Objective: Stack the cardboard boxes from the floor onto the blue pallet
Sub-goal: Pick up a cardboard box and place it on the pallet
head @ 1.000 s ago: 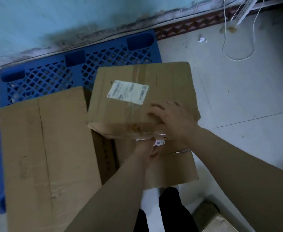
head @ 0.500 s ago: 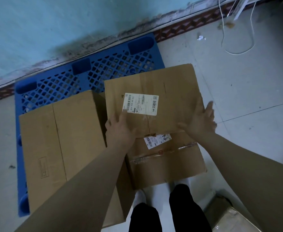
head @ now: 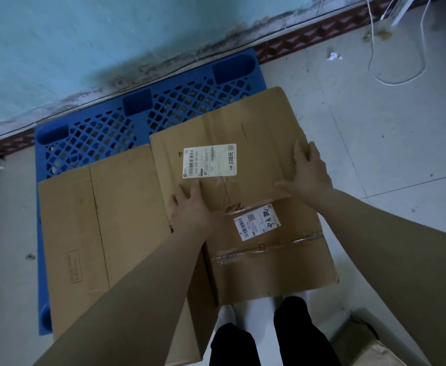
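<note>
A blue lattice pallet [head: 105, 133] lies against the wall. A large plain cardboard box [head: 98, 228] covers its left front part. To the right stands a taped box [head: 274, 262] with a small label, and a labelled box [head: 243, 133] lies on top of it, reaching back over the pallet. My left hand [head: 190, 204] lies flat on the near left part of that top box. At the box's right edge, my right hand [head: 309, 170] holds it with fingers along the side and thumb on top.
Another cardboard box [head: 367, 347] sits on the floor at the bottom right, partly cut off. A white cable [head: 390, 80] loops on the tiled floor at the far right. The turquoise wall [head: 84, 43] runs behind the pallet. My legs stand just before the boxes.
The top box has come down from a tilted carry to lie flat on the taped box. My left hand moved from under its near edge onto its top; my right hand shifted to its right edge.
</note>
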